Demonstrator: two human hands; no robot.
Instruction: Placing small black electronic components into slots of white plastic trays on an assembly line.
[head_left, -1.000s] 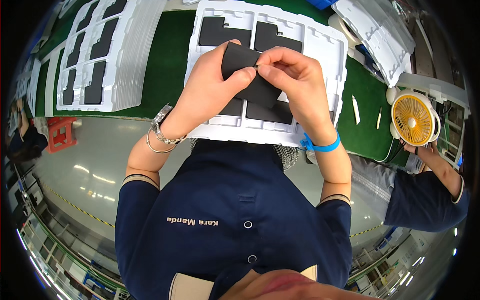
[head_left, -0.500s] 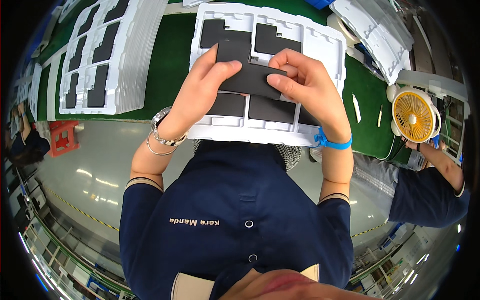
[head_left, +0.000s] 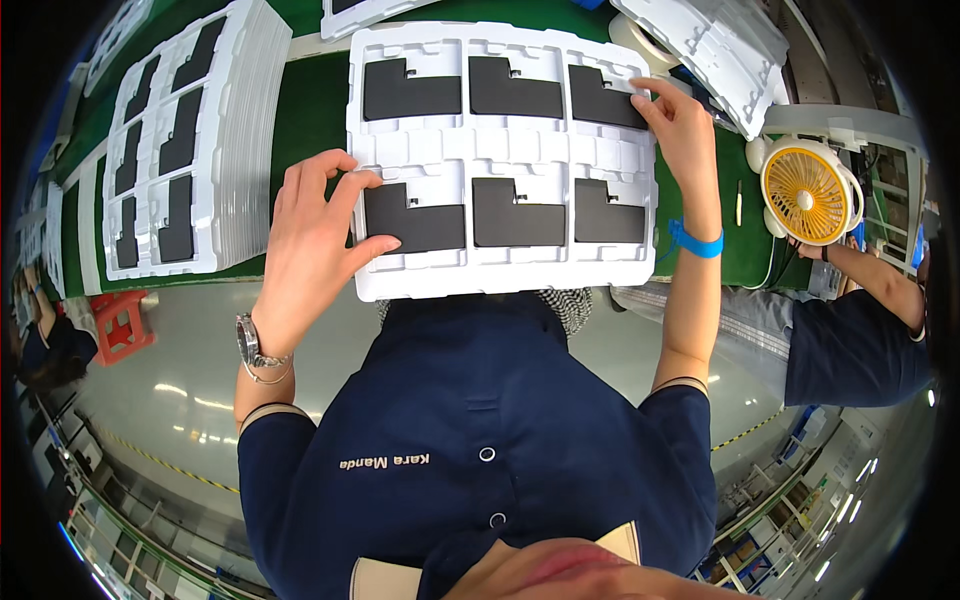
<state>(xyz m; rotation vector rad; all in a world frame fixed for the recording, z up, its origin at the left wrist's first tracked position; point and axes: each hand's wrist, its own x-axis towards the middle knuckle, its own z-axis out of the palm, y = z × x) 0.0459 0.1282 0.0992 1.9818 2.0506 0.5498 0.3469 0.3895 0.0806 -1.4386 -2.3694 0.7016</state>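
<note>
A white plastic tray point(head_left: 510, 283) lies before me, with flat black L-shaped pieces in two rows of compartments. My left hand point(head_left: 315, 225) is open at the tray's left edge, fingers spread. Its thumb reaches over the rim beside the near-left black piece point(head_left: 430, 230). At the far right corner, my right hand point(head_left: 680, 120) has thumb and index finger slightly apart at the right end of the far-right black piece point(head_left: 605, 108). Whether those fingertips touch the piece or only the rim, I cannot tell. The far-middle piece point(head_left: 515, 98) and near-middle piece point(head_left: 520, 225) lie flat.
A tall stack of similar white trays point(head_left: 245, 150) stands to the left, its top one holding black pieces. On the right are a yellow-and-white fan point(head_left: 805, 195), a thin pale tool point(head_left: 739, 203) and tilted clear-white trays point(head_left: 715, 50). A co-worker's arm point(head_left: 880, 275) shows beyond the fan.
The black piece that both hands held above the tray is released, and the far-right compartment now contains one. My hands have moved apart to the tray's sides. The tray sits further left in view.
</note>
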